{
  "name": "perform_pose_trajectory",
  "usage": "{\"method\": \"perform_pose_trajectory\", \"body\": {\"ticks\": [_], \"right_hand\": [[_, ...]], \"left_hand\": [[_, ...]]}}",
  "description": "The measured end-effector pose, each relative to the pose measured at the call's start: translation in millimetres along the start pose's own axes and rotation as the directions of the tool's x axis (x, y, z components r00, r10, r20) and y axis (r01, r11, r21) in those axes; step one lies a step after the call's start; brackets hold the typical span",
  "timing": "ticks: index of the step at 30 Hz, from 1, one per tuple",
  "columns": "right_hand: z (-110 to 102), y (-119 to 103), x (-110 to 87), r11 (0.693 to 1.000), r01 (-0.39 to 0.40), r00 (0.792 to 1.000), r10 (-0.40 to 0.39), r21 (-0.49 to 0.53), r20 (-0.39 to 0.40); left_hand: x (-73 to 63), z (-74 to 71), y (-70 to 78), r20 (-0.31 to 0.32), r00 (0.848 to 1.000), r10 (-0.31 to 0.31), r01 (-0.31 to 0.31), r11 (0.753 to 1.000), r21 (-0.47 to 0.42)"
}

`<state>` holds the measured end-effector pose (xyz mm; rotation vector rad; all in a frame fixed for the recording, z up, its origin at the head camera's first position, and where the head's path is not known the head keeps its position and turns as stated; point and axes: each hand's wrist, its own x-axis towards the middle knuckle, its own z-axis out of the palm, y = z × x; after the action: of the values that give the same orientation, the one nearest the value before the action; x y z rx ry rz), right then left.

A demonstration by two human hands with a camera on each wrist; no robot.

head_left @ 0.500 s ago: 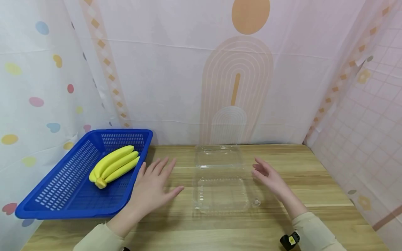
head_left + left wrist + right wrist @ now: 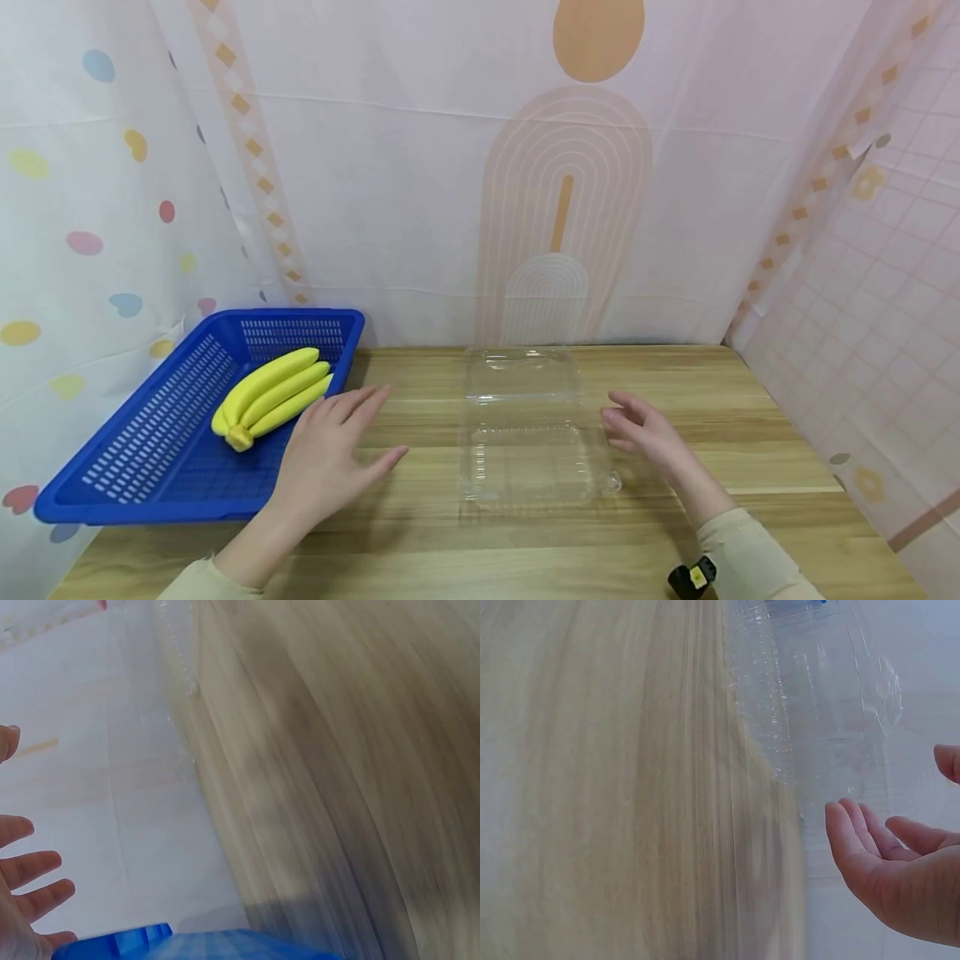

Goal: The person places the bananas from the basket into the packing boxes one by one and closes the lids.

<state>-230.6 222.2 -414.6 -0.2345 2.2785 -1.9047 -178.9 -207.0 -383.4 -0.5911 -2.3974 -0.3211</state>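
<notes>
My left hand [image 2: 324, 462] hovers with spread fingers over the right rim of a blue plastic basket [image 2: 161, 510], holding nothing. Inside the basket lies a bunch of yellow bananas [image 2: 266, 392], its stem end toward me; the hand overlaps the basket's edge close to the banana tips. A clear plastic clamshell box [image 2: 532, 467] stands open on the wooden table, lid folded back toward the wall. To the right of the box is my right hand [image 2: 648, 433], empty, its fingers loosely bent and pointing at the box's side. In the right wrist view the clear box [image 2: 817, 697] appears beyond the fingertips.
The wooden table [image 2: 757, 467] ends at a patterned cloth [image 2: 405, 208] hung behind it and along both sides. A small black device [image 2: 692, 577] is strapped at the right sleeve.
My left hand has moved left and slightly down, nearer the basket. The right hand has barely shifted. Basket, bananas and clear box stay where they were.
</notes>
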Motion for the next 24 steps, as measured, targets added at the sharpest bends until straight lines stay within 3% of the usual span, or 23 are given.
{"method": "perform_pose_trajectory", "body": {"ticks": [16,24], "right_hand": [[-1.6,3.2,0.7,0.994,-0.101,0.994,0.098,0.050,0.051],[-0.2,4.8,2.7,0.993,-0.103,0.993,0.098,0.063,0.072]], "left_hand": [[-8.5,-34.5,-36.5,-0.126,0.992,-0.005,0.004,1.000,-0.005],[-7.8,-47.5,-54.5,-0.138,0.989,-0.055,0.061,0.997,0.037]]}}
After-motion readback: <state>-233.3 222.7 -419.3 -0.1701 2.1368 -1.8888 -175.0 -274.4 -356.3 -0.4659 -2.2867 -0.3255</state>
